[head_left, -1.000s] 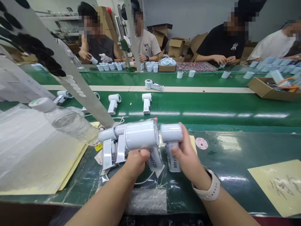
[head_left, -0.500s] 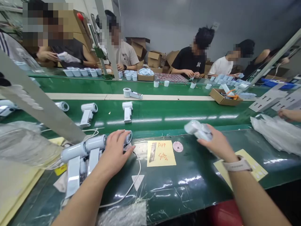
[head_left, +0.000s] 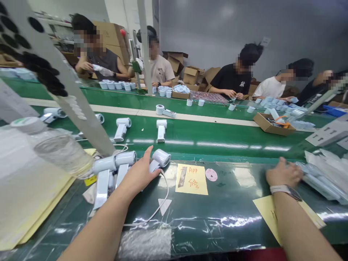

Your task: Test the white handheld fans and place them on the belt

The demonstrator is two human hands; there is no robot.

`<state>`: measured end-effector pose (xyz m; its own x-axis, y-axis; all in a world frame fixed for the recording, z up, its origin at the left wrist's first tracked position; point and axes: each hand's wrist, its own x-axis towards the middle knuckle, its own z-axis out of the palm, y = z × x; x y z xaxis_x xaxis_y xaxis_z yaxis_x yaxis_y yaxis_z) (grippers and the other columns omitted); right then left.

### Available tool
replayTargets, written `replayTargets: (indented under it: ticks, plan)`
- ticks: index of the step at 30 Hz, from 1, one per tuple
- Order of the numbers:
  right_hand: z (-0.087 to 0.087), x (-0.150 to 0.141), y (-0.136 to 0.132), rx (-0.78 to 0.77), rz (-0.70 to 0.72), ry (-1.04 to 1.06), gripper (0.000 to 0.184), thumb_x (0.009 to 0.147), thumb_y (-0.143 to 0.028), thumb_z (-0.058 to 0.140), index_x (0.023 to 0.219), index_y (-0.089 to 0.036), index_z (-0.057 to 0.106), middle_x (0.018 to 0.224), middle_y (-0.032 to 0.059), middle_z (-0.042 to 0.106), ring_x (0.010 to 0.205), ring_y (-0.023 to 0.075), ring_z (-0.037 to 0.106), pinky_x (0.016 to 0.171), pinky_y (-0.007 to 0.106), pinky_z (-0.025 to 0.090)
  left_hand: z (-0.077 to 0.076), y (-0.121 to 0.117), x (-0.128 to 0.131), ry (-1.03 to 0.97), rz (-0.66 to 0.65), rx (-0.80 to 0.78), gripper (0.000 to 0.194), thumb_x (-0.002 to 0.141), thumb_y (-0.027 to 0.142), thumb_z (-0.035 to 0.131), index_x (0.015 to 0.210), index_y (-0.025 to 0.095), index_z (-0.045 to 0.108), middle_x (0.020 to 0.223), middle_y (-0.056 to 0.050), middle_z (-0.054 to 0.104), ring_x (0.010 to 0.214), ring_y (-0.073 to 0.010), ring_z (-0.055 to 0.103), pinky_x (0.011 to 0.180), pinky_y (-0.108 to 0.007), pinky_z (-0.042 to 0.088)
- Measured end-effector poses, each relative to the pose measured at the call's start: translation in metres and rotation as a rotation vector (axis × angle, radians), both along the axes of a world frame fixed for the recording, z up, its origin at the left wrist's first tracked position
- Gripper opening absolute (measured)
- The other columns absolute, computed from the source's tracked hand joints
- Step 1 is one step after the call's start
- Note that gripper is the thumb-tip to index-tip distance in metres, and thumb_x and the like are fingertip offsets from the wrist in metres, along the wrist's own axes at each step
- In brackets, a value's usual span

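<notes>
My left hand (head_left: 140, 172) lies over the bench with thumb and forefinger spread around the handle of a white handheld fan (head_left: 161, 158). The hand hides much of that handle, and its other fingers are out of sight. A thin white cable (head_left: 166, 188) runs beside this fan. More handheld fans (head_left: 104, 165) stand close together left of the hand. At the right, my right hand (head_left: 284, 174) is slightly blurred, fingers apart, with nothing visible in it. It is beside several fans in clear plastic bags (head_left: 322, 181).
A yellow note (head_left: 199, 185) with red writing and a round pink sticker (head_left: 211, 174) lie mid-bench. A water bottle (head_left: 62, 148) leans by a slanted metal post (head_left: 89, 123). Beyond, several fans rest on the green conveyor (head_left: 206, 136), with co-workers seated behind it.
The fan from my right hand went rightward and is out of that hand. My left hand let go of its fan, reached over the one on the bench, then shifted slightly back along its handle.
</notes>
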<state>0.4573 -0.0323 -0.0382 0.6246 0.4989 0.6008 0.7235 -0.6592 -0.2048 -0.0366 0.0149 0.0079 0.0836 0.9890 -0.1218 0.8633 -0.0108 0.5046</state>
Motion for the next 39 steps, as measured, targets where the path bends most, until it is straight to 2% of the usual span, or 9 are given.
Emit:
replayTargets:
  ticks: [3,6,10,13,20,24,28,32,39]
  plan:
    - [-0.011,-0.067,0.042,-0.105,0.238,0.005,0.047,0.080,-0.012,0.054,0.125,-0.004,0.063,0.130,0.0293,0.057,0.139,0.0416,0.036,0.107,0.057,0.030,0.002,-0.001,0.003,-0.195,0.074,0.103,0.090,0.071,0.032,0.070,0.151,0.016,0.031,0.112,-0.013,0.067,0.095,-0.0300,0.067,0.083,-0.040,0.050]
    - [-0.015,-0.161,0.082,-0.230,0.540,0.026,0.040,0.083,-0.017,0.053,0.119,-0.006,0.066,0.136,0.0268,0.053,0.140,0.0417,0.031,0.109,0.058,0.026,-0.001,-0.001,0.002,-0.429,0.168,0.193,0.055,0.067,0.032,0.073,0.116,0.015,0.059,0.109,-0.012,0.067,0.101,-0.0298,0.065,0.088,-0.040,0.049]
    - [-0.019,-0.288,0.121,-0.340,0.883,0.066,0.041,0.091,-0.033,0.052,0.128,-0.018,0.064,0.135,0.0161,0.059,0.134,0.0331,0.041,0.108,0.047,0.030,-0.008,-0.002,0.002,-0.844,0.275,0.189,0.045,0.066,0.041,0.077,0.098,0.019,0.056,0.090,-0.005,0.068,0.081,-0.0238,0.067,0.075,-0.037,0.053]
    - [-0.019,-0.343,0.136,-0.402,1.047,0.092,0.047,0.096,-0.039,0.050,0.141,-0.024,0.054,0.137,0.0146,0.058,0.129,0.0286,0.047,0.106,0.042,0.032,-0.012,-0.003,0.006,-1.167,0.349,0.099,0.046,0.068,0.045,0.079,0.094,0.021,0.051,0.077,0.000,0.066,0.060,-0.0173,0.065,0.059,-0.032,0.053]
    - [-0.011,-0.353,0.136,-0.429,1.150,0.204,0.040,0.094,-0.029,0.055,0.132,-0.023,0.060,0.126,0.0172,0.060,0.122,0.0311,0.049,0.102,0.042,0.033,-0.008,-0.005,0.011,-1.426,0.438,0.023,0.039,0.073,0.040,0.081,0.091,0.020,0.053,0.077,-0.002,0.070,0.058,-0.0160,0.068,0.057,-0.028,0.056]
    - [0.005,-0.348,0.124,-0.322,1.141,0.301,0.036,0.095,-0.018,0.045,0.128,-0.016,0.060,0.116,0.0168,0.060,0.113,0.0285,0.052,0.099,0.039,0.038,-0.003,-0.002,0.008,-1.538,0.448,-0.057,0.016,0.086,0.027,0.069,0.092,0.016,0.057,0.081,-0.007,0.072,0.068,-0.0181,0.072,0.065,-0.028,0.059]
    - [0.027,-0.345,0.088,-0.221,1.172,0.342,0.037,0.095,-0.014,0.041,0.130,-0.015,0.055,0.115,0.0141,0.062,0.110,0.0262,0.055,0.098,0.039,0.043,0.010,0.000,0.005,-1.755,0.548,-0.211,0.017,0.097,0.026,0.052,0.099,0.013,0.061,0.095,-0.013,0.074,0.082,-0.0192,0.074,0.074,-0.029,0.061]
    - [0.038,-0.349,0.044,-0.213,1.245,0.341,0.035,0.086,-0.010,0.055,0.118,-0.022,0.061,0.108,0.0080,0.064,0.106,0.0238,0.060,0.095,0.035,0.048,0.020,-0.001,0.003,-1.811,0.565,-0.368,0.030,0.099,0.033,0.046,0.101,0.009,0.065,0.086,-0.013,0.075,0.072,-0.0205,0.074,0.065,-0.029,0.061]
    - [0.044,-0.357,0.009,-0.197,1.317,0.626,0.034,0.079,-0.003,0.058,0.107,-0.020,0.062,0.140,0.0148,0.047,0.122,0.0281,0.057,0.102,0.042,0.047,0.029,-0.004,0.004,-1.869,0.552,-0.289,0.026,0.098,0.025,0.043,0.092,0.013,0.066,0.074,-0.010,0.074,0.058,-0.0226,0.071,0.061,-0.035,0.061]
